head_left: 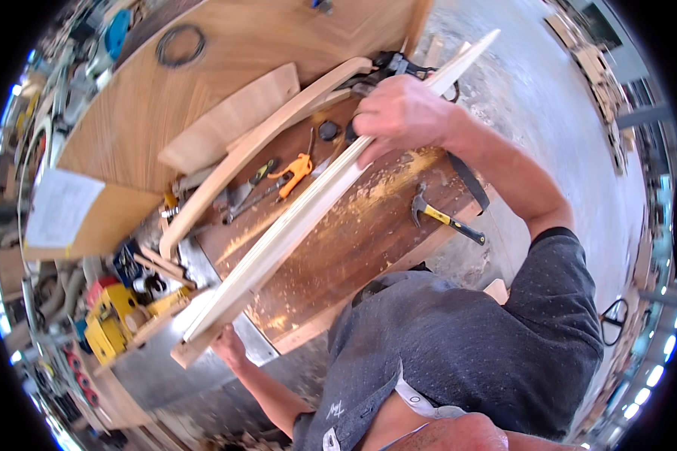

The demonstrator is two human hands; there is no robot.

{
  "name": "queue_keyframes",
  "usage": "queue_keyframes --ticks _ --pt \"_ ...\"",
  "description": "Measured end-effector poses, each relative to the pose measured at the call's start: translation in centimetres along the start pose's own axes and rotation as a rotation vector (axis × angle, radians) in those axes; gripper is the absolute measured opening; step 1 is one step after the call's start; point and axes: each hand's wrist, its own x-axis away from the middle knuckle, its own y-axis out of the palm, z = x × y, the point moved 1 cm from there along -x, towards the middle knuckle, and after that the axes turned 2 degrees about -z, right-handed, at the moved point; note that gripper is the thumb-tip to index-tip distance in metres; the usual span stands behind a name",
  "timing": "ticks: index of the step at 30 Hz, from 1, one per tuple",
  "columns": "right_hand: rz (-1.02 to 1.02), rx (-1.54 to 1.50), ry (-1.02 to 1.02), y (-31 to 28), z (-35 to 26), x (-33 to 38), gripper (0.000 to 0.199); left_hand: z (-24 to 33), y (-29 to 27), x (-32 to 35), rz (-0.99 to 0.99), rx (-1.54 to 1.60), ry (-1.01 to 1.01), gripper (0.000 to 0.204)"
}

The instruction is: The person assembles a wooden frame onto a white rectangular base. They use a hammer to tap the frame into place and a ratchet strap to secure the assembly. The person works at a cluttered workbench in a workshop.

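Observation:
A long pale wooden strip [308, 203] lies diagonally across a sawdust-strewn brown workbench [353, 255]. My right hand [399, 113] is closed around the strip near its far end, beside a black clamp [387, 68]. At the bench's near edge my left hand [229, 346] holds the strip's near end from below. A curved wooden piece [248, 150] runs alongside the strip, to its left.
A hammer with a yellow and black handle [444, 218] lies on the bench right of the strip. An orange tool [297, 169] and hand tools lie left of it. A large wood panel [165, 98] carries a black coil [179, 45]. Yellow power tools [109, 319] sit lower left.

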Motion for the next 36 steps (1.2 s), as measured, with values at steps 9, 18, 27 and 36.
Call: queue_keyframes --ticks 9,18,27,36 --pt "-0.014 -0.059 0.050 -0.2 -1.0 -0.3 0.051 7.9 4.9 1.3 -0.065 0.339 0.154 0.095" --pt "0.057 -0.083 0.057 0.3 0.0 -0.1 0.050 6.8 2.5 1.2 -0.104 0.265 0.157 0.082" --pt "0.045 -0.071 0.148 0.8 -0.1 1.3 0.048 18.6 4.2 2.7 0.211 0.162 0.413 0.076" --pt "1.263 -0.455 1.188 2.8 10.1 20.6 0.017 18.2 2.4 2.6 0.180 0.245 0.315 0.102"
